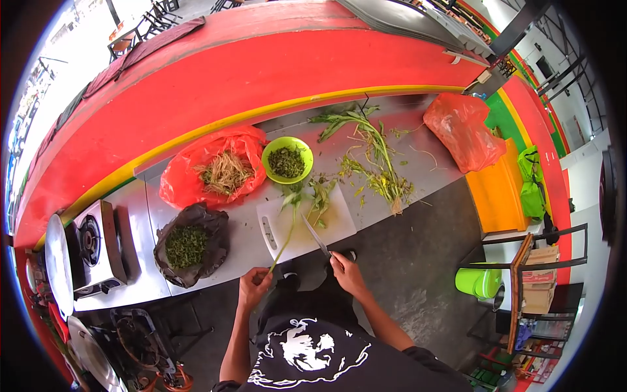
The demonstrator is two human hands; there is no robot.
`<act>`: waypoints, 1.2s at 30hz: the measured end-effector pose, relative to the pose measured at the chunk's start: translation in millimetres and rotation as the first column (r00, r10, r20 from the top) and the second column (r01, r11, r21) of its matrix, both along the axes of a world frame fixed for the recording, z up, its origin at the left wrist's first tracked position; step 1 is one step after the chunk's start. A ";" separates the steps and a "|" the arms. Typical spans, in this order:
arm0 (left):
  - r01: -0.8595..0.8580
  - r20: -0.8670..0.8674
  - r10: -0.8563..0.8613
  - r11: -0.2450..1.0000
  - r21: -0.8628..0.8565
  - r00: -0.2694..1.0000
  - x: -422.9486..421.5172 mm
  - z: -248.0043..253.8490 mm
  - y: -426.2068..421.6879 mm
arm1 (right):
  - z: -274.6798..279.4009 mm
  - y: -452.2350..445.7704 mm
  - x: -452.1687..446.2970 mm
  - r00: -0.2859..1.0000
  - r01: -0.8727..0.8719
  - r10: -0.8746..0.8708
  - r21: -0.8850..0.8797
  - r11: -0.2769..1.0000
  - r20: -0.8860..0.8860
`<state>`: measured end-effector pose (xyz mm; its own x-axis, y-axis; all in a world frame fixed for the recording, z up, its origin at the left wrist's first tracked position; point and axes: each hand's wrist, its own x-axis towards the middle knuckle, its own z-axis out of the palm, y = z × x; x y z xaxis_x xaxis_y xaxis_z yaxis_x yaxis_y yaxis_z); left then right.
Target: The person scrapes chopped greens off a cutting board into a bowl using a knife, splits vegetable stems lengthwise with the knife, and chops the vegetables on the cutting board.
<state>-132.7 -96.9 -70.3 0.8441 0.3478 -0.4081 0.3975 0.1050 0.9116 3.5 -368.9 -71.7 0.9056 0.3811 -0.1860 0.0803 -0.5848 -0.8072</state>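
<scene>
Here, the left hand (pixel 255 286) has its fingers closed on a green stem (pixel 285 245) that reaches over the white cutting board (pixel 305 225); the right hand's (pixel 347 271) fingers are clamped on a knife (pixel 316 235), its blade over the board.

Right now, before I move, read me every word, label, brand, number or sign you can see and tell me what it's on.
No text can be read for certain.
Shirt: white print with letter-like marks at its edge, too blurred to read.
Boxes: any print is too small to read.
</scene>
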 end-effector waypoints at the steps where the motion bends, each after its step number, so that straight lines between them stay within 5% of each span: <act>1: -0.035 0.022 0.034 0.999 0.032 0.999 -0.7 1.5 -1.7 | -1.0 0.6 -5.1 0.997 0.040 -0.036 0.067 0.997 -0.062; 9: -0.017 0.023 0.009 0.934 0.358 1.000 7.7 -7.1 -14.7 | -5.9 12.6 -32.3 0.925 0.191 -0.118 0.173 0.966 -0.361; 15: 0.022 -0.003 -0.022 0.944 0.330 1.000 13.6 -11.6 -23.5 | -14.5 21.4 -40.9 0.865 0.176 -0.057 0.195 0.965 -0.499; 20: 0.051 -0.005 -0.053 0.938 0.343 0.999 15.0 -10.2 -24.8 | 2.4 38.5 -33.5 0.604 0.381 -0.058 0.224 0.897 -0.795; 36: 0.100 -0.019 -0.099 0.931 0.351 0.995 12.3 -12.9 -18.5 | 0.4 48.8 -33.9 0.341 0.545 0.080 0.266 0.795 -0.937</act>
